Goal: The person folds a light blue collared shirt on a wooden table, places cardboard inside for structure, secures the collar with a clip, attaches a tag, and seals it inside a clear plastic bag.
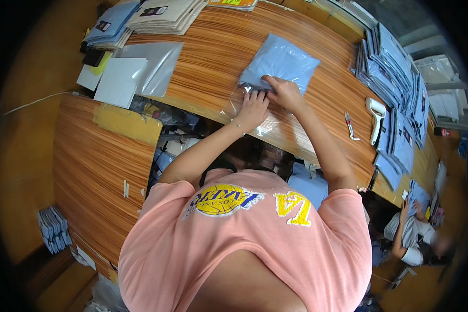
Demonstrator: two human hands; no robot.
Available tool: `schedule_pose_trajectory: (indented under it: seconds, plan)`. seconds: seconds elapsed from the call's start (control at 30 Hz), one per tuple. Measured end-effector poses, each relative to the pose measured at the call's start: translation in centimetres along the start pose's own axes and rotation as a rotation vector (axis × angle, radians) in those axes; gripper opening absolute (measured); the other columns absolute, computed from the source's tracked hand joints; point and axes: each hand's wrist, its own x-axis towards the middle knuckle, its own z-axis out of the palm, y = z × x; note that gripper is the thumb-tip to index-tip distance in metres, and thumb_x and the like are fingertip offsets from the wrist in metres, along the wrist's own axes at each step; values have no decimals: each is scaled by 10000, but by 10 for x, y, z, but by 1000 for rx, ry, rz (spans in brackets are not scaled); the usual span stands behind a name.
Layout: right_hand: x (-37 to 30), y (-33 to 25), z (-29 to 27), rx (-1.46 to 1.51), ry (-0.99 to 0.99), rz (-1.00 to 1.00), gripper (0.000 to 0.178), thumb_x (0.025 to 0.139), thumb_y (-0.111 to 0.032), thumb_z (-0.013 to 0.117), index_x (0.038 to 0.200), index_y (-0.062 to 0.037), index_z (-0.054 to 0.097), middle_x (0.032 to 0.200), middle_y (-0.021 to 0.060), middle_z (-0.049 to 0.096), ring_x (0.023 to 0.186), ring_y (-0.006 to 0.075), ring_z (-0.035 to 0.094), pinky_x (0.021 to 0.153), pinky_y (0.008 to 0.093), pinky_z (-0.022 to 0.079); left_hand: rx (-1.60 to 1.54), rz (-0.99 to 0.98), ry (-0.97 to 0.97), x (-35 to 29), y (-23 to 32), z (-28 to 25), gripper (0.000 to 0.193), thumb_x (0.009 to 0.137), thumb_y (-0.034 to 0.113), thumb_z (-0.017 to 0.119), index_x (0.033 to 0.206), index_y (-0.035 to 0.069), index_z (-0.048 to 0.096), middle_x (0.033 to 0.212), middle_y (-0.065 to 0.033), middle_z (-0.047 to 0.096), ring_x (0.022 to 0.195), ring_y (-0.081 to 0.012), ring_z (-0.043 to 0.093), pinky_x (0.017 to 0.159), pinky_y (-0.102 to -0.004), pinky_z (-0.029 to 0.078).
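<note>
A folded light-blue garment [281, 58] lies in a clear plastic bag on the wood-grain table in front of me. The bag's clear end [268, 127] stretches toward me over the table edge. My left hand [252, 111] rests on the bag at the garment's near edge, fingers extended and slightly apart, with a dark patch just beyond them. Close beside it, my right hand [286, 94] is closed on the bagged garment's near edge, its thumb on top; the fingers beneath are partly hidden.
A lint roller [375, 117] and small red-and-white snips [350, 126] lie at right, near stacked bagged blue garments [387, 62]. White cards [119, 80], clear bags [164, 65] and beige garments [164, 15] sit at left. Another person [416, 234] works at lower right.
</note>
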Motion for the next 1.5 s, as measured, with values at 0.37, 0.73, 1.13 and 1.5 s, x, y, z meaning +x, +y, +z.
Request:
schedule_pose_trajectory:
  seconds: [0.37,0.73,1.13,1.5]
  plan:
    - [-8,-28,15,-122,75,209,432,694,-146,666,1112,-121,560,1090,71,610,993,257,575,746,374,498,84,110,-46,-17,-16,0,493,833,375,546,1164,11,509,1196,-144,458,1132,-323,396,946,-578,302]
    - [-28,-83,58,-292,434,293,406,709,-128,660,1102,-100,562,1165,126,529,1107,299,485,883,431,395,-130,-73,-194,-88,-78,-53,355,828,266,559,1133,86,540,1133,-144,546,1100,-278,488,887,-479,394]
    - [-8,-183,136,21,253,439,241,724,-15,571,965,0,578,907,157,536,863,323,517,765,405,441,-481,70,-141,-61,-158,-44,152,756,297,662,835,184,725,971,-25,546,1017,-233,476,872,-386,346]
    - [-4,-184,129,104,147,297,97,747,-51,603,838,-42,571,850,105,536,863,306,516,723,408,416,-499,95,-60,-63,-152,-37,182,722,163,690,883,230,741,923,11,534,948,-208,467,871,-356,320]
